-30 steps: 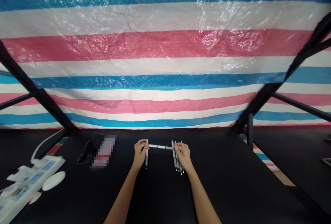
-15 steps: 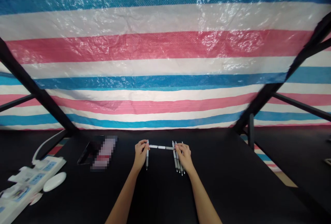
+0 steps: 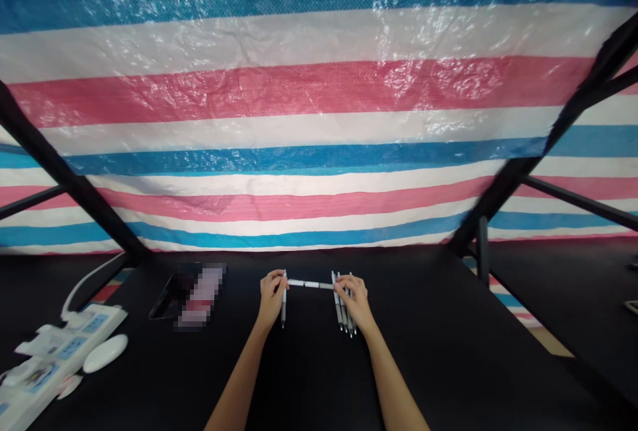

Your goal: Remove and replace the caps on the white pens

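Note:
A white and grey pen (image 3: 312,284) lies crosswise between my two hands. My left hand (image 3: 272,293) is closed at its left end, fingertips pinched where it meets the top of a second pen (image 3: 284,311) that points toward me. My right hand (image 3: 355,297) has thumb and fingers closed on the grey right end of the crosswise pen. Under and beside that hand, several similar pens (image 3: 340,315) lie side by side, tips toward me, partly covered by the fingers.
On the black table (image 3: 319,378), a dark phone (image 3: 172,295) lies left beside a blurred-out pink item (image 3: 202,298). Nearer stand a white power strip (image 3: 70,348) with plugs and a white oval object (image 3: 106,353). Black frame bars (image 3: 481,218) and a striped sheet (image 3: 299,205) rise behind.
My right fingertips have shifted slightly left onto the end of the crosswise pen. My left hand and the pens stay nearly in place. The view has tilted a little.

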`<action>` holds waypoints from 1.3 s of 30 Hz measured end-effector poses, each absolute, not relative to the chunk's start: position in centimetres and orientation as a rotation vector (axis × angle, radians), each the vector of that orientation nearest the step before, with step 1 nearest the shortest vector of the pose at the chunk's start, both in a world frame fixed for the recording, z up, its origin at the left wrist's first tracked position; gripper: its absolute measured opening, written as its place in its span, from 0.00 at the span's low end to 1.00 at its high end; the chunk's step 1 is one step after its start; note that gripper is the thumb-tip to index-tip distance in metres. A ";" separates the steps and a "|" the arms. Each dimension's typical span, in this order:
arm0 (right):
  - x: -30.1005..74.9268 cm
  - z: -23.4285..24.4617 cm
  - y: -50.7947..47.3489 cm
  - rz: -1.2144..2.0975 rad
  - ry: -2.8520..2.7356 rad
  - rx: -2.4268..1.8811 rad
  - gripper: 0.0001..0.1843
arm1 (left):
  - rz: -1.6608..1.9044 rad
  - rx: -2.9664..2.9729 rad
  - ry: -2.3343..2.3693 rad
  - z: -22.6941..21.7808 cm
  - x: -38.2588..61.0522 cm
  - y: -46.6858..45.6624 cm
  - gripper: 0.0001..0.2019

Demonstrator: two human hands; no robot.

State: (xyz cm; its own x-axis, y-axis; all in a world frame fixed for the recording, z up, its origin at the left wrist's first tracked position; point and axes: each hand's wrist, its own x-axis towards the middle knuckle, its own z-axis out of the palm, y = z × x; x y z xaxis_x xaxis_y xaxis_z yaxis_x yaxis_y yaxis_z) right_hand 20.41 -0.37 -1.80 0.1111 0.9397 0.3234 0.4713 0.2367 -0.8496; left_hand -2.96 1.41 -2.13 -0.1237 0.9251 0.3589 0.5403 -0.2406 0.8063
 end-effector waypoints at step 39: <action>20.0 -1.2 -0.9 0.599 -1.686 -1.423 0.27 | 1.501 1.216 1.393 0.9 0.4 1.2 0.19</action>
